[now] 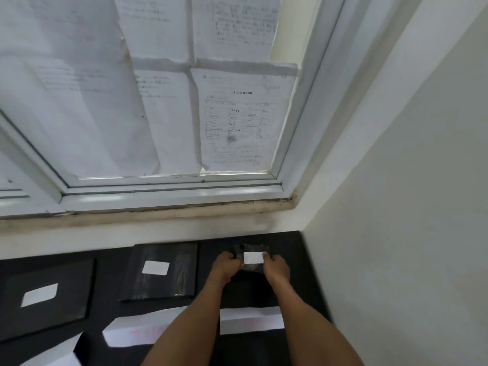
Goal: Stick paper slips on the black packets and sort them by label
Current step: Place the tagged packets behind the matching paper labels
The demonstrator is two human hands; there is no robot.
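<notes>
Now, head view, the only view. Count: three black packets, three white paper slips (one per packet), two hands, three white sheets at the near edge.

Packet 1: small black glossy packet (252,269), crinkled film wrap, at the far right of the matte black table top (108,265), near the corner where the white wall (396,233) meets the sill. Its small white slip (253,257) is rectangular and lies flat on the upper face. The left hand (227,265) grasps the packet's left edge with curled fingers. The right hand (276,266) grasps the right edge, thumb tip touching the slip's right end. Whether the packet rests on the top or is lifted, I cannot tell.

Packet 2: middle black flat packet (169,283), larger, rectangular, streaked sheen, lying flat to the left of the hands. Its middle white slip (155,268) has rounded corners and sits near the centre.

Packet 3: left black flat packet (66,291), duller surface, well apart from packet 1. Its left white slip (39,294) is tilted.

The white sheets (137,331) lie along the near edge, blurred.

Behind: a white-framed window (171,196), its pane covered with printed paper pages (237,120), creased; the text is unreadable.
</notes>
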